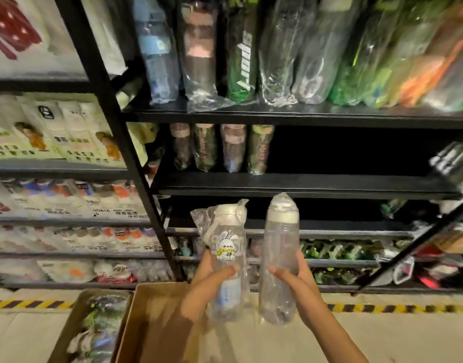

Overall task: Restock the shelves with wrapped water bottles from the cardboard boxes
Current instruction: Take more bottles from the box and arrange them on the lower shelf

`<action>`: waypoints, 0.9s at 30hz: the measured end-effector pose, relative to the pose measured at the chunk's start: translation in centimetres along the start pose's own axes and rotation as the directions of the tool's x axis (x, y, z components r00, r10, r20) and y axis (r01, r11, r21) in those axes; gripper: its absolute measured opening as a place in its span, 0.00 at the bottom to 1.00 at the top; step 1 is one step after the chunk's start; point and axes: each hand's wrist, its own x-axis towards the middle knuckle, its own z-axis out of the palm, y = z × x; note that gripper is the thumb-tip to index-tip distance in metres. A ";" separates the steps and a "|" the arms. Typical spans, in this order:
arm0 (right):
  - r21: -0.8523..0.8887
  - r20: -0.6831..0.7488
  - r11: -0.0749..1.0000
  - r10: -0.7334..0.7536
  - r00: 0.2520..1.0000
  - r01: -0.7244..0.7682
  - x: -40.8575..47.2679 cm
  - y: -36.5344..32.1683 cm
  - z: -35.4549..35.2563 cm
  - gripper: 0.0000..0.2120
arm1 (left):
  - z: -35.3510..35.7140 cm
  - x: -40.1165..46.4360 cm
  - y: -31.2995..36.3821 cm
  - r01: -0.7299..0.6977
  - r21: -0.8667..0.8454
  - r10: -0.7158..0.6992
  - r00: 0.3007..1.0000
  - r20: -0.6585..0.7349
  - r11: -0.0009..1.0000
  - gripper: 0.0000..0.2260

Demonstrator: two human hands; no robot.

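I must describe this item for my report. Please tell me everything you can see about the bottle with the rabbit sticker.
The bottle with the rabbit sticker is clear plastic with a pale lid, inside a loose, crinkled transparent bag that bunches up at the top. A white cartoon rabbit with a yellow scarf faces the camera. The bottle stands nearly upright, leaning slightly, in front of the shelves and above the boxes. The left hand grips its lower half.

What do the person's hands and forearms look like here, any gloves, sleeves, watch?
Both are bare. The left hand and right hand wear no gloves, and no rings show, though the frame is soft. Both forearms are uncovered up to the bottom edge of the head view: no sleeve, watch or wristband is visible. No markings or tape on either.
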 end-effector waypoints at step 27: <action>0.026 0.043 1.000 -0.002 0.999 0.001 11.0 -7.1 -26.7 0.43 | 27.0 16.9 8.6 -0.190 0.042 0.193 0.974 -0.116 0.981 0.27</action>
